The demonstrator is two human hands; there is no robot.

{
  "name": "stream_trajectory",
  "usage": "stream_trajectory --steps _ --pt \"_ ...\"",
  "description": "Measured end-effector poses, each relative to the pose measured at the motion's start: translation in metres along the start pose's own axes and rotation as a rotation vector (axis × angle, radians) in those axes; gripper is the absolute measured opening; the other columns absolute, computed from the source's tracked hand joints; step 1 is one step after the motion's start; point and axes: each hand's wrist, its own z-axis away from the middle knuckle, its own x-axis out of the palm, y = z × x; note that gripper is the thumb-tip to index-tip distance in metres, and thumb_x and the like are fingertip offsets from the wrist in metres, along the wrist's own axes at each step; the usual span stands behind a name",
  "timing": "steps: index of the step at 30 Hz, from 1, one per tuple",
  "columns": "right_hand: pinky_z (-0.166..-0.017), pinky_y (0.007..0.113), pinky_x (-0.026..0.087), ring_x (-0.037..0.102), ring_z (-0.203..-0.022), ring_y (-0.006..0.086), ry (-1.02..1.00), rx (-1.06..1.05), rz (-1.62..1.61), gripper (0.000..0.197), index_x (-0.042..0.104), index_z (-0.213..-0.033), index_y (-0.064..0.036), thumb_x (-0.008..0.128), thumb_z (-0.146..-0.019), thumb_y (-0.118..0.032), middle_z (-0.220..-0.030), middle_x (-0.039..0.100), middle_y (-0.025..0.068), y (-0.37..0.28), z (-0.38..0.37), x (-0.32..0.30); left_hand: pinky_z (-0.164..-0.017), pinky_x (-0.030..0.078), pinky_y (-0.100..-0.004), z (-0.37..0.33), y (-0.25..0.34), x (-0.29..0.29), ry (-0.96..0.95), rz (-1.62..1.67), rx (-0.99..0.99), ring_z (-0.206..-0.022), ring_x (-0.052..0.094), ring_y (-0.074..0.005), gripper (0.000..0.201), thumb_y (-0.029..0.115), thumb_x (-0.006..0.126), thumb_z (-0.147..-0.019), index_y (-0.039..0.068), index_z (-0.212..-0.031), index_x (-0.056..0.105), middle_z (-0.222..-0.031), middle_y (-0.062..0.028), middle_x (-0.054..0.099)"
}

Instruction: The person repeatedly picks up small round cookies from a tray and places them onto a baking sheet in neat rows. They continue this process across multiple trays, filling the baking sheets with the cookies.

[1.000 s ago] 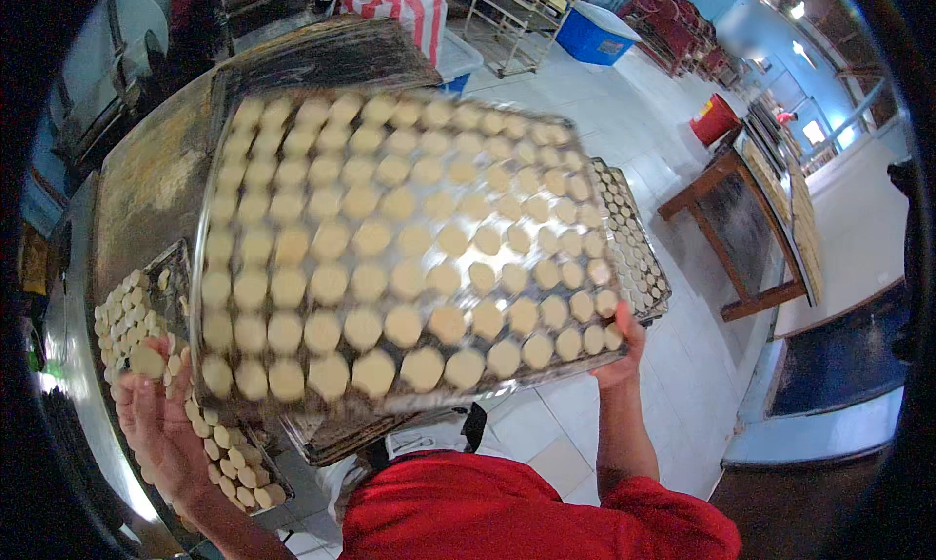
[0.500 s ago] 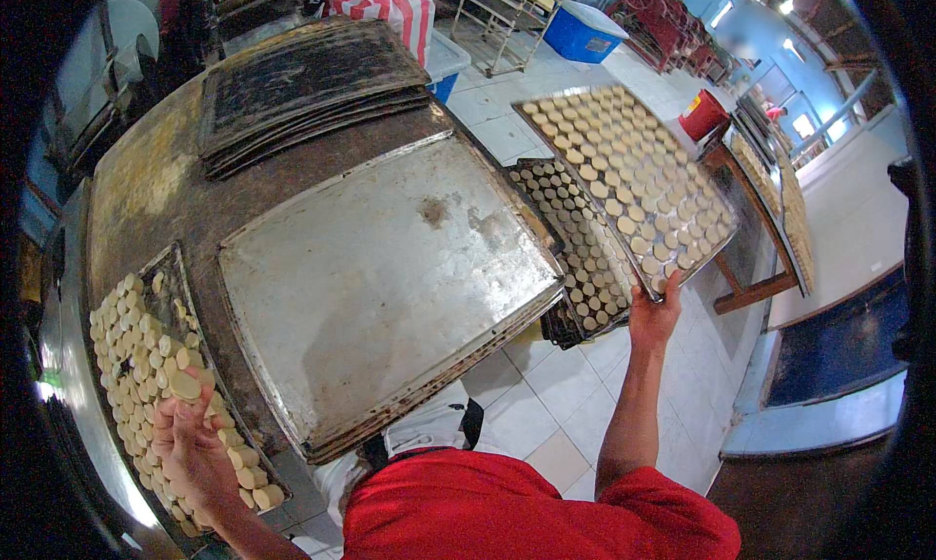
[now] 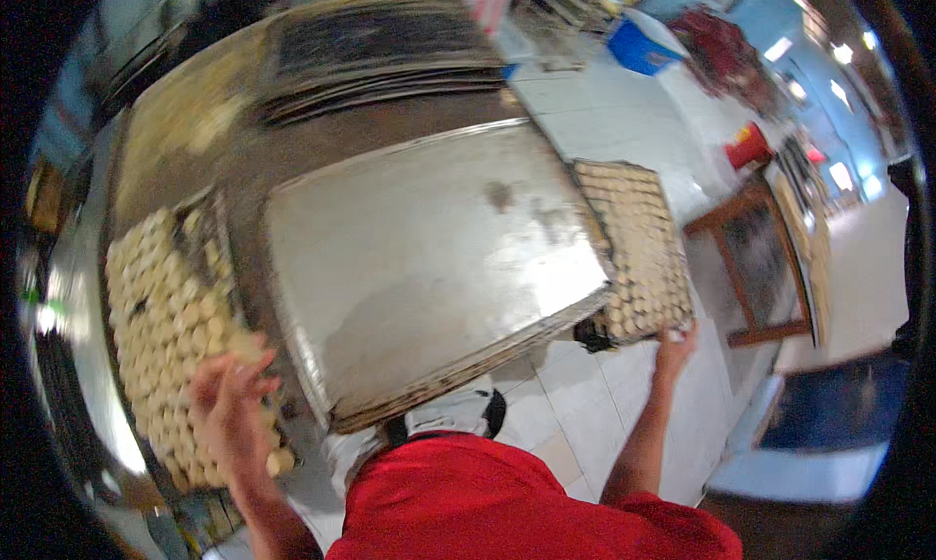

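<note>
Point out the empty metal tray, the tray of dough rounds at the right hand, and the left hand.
empty metal tray [image 3: 429, 268], head view, bare middle of its surface
tray of dough rounds [image 3: 639, 248], head view, its filled middle
left hand [image 3: 229, 404], head view, back of hand

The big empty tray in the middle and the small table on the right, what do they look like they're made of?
Empty tray: apparently bare metal, grey and dully shiny with light glare, a few dark stains. Small table: probably wood, reddish-brown frame and legs; its top looks darker, material unclear.
</note>
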Motion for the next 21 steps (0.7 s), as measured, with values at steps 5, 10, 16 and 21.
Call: stream_trajectory --steps 5,10,16,21 --pt "-0.091 0.032 0.049 0.060 -0.102 0.0173 -0.127 -0.295 -0.554 0.027 0.065 -0.122 0.0014 0.069 -0.098 -0.010 -0.112 0.065 0.0076 -0.168 0.046 -0.010 -0.076 0.064 -0.0357 0.004 0.002 0.039 -0.057 -0.112 -0.114 -0.094 0.074 -0.0248 0.007 0.000 0.068 -0.095 -0.005 -0.100 0.067 -0.100 -0.0142 0.073" --pt "-0.073 0.028 0.048 0.061 -0.094 0.0162 -0.935 -0.774 -0.665 0.016 0.073 -0.102 -0.0067 0.077 -0.087 -0.007 -0.101 0.062 0.0068 -0.323 0.176 0.003 -0.077 0.063 -0.0318 0.029 0.007 0.039 -0.076 -0.142 -0.085 -0.091 0.073 -0.0180 0.006 -0.001 0.069 -0.095 -0.004 -0.101 0.068 -0.100 -0.0132 0.074" --pt "-0.074 0.030 0.048 0.061 -0.091 0.0186 -1.305 -0.956 -0.780 0.019 0.072 -0.100 -0.0041 0.081 -0.084 -0.010 -0.099 0.063 0.0089 -0.378 0.264 0.012 -0.082 0.057 -0.0257 0.063 0.001 0.016 -0.084 -0.149 -0.172 -0.089 0.068 -0.0096 0.012 -0.001 0.073 -0.093 -0.003 -0.105 0.071 -0.108 -0.0098 0.073" --pt "-0.080 0.036 0.050 0.061 -0.094 0.0260 -1.477 -1.024 -0.679 0.014 0.069 -0.096 -0.0007 0.077 -0.088 -0.010 -0.101 0.061 0.0105 -0.376 0.281 0.019 -0.086 0.056 -0.0254 0.085 0.001 -0.001 -0.100 -0.153 -0.252 -0.097 0.067 -0.0099 0.011 -0.002 0.071 -0.093 -0.004 -0.104 0.070 -0.114 -0.0102 0.070"
